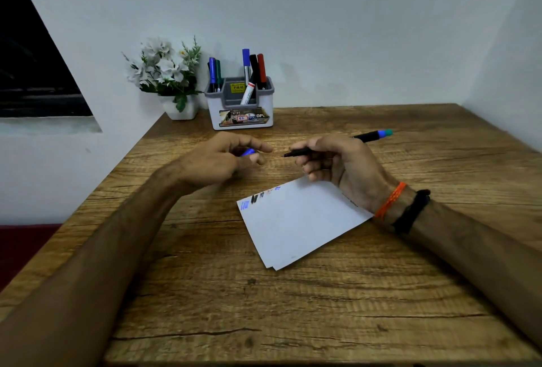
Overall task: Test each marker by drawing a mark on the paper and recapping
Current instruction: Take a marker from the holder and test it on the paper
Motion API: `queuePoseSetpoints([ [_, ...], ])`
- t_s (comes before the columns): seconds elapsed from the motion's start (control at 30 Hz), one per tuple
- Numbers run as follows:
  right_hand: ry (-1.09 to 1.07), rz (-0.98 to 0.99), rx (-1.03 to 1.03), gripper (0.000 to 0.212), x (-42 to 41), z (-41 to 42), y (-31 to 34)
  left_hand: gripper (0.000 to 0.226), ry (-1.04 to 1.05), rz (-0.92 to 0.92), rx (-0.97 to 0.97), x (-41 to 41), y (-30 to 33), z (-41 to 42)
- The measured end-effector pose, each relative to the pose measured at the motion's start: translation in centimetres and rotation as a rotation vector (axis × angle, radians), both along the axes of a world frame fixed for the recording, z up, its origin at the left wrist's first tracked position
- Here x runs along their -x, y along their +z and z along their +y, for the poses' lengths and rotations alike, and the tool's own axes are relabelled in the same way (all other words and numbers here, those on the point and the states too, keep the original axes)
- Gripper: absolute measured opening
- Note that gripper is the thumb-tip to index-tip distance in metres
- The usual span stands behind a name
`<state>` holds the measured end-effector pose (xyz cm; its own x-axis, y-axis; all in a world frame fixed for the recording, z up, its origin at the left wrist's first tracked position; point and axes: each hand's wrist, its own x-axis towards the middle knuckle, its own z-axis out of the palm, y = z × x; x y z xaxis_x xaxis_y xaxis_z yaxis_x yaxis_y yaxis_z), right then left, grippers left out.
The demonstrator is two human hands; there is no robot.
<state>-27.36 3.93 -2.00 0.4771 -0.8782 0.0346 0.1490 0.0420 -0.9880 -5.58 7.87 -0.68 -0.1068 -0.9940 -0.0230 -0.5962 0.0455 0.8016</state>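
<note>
right hand is gripping an uncapped black marker, tip pointing left, held above the table just past the paper. left hand has its fingers curled around the blue cap. rest of the markers sit in the holder by the wall

The blue cap is mostly hidden inside the left hand, which is blurred. The marker's middle is covered by the right hand. That wrist hides the paper's far corner. The small marks along the paper's edge are hard to make out. The holder's label print is too small to read. The worktop's near edge is cut off.
</note>
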Motion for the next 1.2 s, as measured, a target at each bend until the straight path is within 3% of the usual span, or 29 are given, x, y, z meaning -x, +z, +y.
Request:
queuePoseSetpoints([
  [0.23, -0.009, -0.003, 0.031, 0.025, 0.1, -0.1, 0.0, 0.046, 0.027, 0.185, 0.055, 0.1, -0.7, -0.3],
  [0.4, -0.049, -0.058, 0.019, 0.014, 0.0, -0.1, 0.1, 0.029, 0.077, 0.179, 0.119, 0.0, -0.8, -0.5],
  [0.73, -0.046, -0.016, 0.108, 0.006, 0.0, -0.2, -0.5, 0.024, 0.12, 0.224, 0.173, 0.5, -0.8, -0.3],
  [0.87, -0.026, -0.004, 0.104, 0.012, 0.1, -0.3, -0.6, 0.034, 0.1, 0.21, 0.174, 0.9, -0.7, -0.2],
  [1.07, 0.119, -0.023, 0.012, 0.035, 0.4, -0.6, -0.4, 0.025, 0.08, 0.212, 0.169, 1.1, -0.8, -0.3],
  [1.2, 0.059, -0.008, 0.059, 0.013, 0.4, -0.7, -0.5, 0.026, 0.088, 0.245, 0.197, 1.1, -0.6, -0.2],
])
